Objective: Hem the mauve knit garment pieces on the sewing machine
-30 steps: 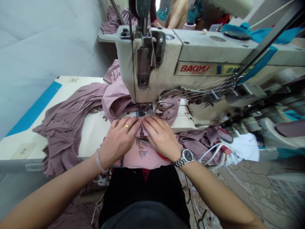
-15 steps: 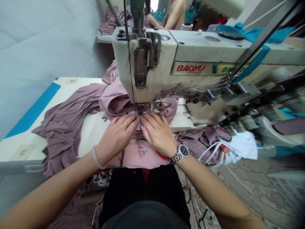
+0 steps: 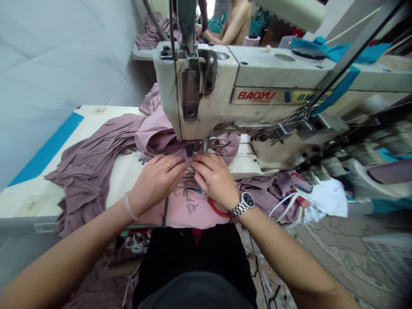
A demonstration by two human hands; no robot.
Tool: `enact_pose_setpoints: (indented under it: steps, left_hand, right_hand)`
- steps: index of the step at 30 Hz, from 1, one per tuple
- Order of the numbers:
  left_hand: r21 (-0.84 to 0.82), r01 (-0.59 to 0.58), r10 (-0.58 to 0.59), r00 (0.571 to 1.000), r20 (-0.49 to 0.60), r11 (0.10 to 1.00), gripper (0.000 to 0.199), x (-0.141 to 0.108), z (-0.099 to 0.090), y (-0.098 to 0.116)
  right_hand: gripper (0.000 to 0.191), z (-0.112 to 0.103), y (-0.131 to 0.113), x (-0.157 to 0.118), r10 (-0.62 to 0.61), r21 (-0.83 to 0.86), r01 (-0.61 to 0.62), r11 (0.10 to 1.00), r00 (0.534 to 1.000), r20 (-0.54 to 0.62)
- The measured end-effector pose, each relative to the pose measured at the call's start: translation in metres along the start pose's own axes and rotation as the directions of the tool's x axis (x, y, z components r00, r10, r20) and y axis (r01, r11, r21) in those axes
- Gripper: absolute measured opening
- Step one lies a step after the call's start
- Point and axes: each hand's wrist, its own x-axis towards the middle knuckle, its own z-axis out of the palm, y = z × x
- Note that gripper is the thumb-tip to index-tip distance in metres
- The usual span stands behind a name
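Observation:
My left hand and my right hand lie side by side on mauve knit fabric, their fingertips meeting just in front of the presser foot. Both gather the cloth there. The foot belongs to a cream BAOYU industrial sewing machine, whose head overhangs the work. Its needles are hidden by the foot and cloth. Beneath my right palm lies a metal blade, with a red loop beside my wrist. Long ruffled mauve fabric trails left across the table.
The white table has a blue strip along its far side, beside a grey padded wall. White cords and white cloth hang at the right above a patterned floor. A person sits beyond the machine.
Both hands have crept forward toward the presser foot, carrying the gathered cloth closer to it. The red loop now shows more fully beside my right wrist.

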Motion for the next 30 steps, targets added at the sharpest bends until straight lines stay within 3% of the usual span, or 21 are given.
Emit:
enact_pose_setpoints:
  steps: [7, 17, 23, 27, 28, 30]
  left_hand:
    - [-0.036, 0.045, -0.043, 0.997, 0.058, 0.998, 0.028, 0.005, 0.002, -0.005]
    - [0.040, 0.021, -0.022, 0.999, 0.041, 0.999, 0.034, 0.002, 0.004, -0.001]
    - [-0.028, 0.017, -0.017, 1.000, -0.001, 0.999, 0.031, 0.003, 0.008, 0.004]
    - [-0.340, 0.174, -0.175, 0.984, 0.026, 0.924, 0.024, 0.005, -0.006, -0.016]
    - [-0.441, 0.250, -0.267, 0.963, 0.024, 0.862, 0.027, 0.004, -0.009, -0.028]
    - [-0.542, 0.420, -0.488, 0.873, 0.021, 0.728, 0.040, 0.004, -0.013, -0.063]
  right_hand:
    - [0.028, 0.003, 0.007, 0.004, 0.001, 0.026, -0.001, 1.000, 1.000, -0.016]
    - [0.029, -0.002, 0.008, 0.004, -0.004, -0.023, 0.004, 1.000, 1.000, 0.023]
    - [0.032, 0.002, 0.003, 0.002, -0.139, -0.153, 0.146, 0.977, 0.989, 0.056]
    - [0.033, -0.004, 0.013, -0.003, -0.144, -0.126, 0.145, 0.981, 0.989, 0.016]
    - [0.032, -0.006, 0.019, -0.001, -0.118, -0.110, 0.116, 0.987, 0.993, -0.012]
    - [0.028, -0.010, 0.035, 0.009, -0.014, -0.091, 0.009, 0.996, 0.998, -0.059]
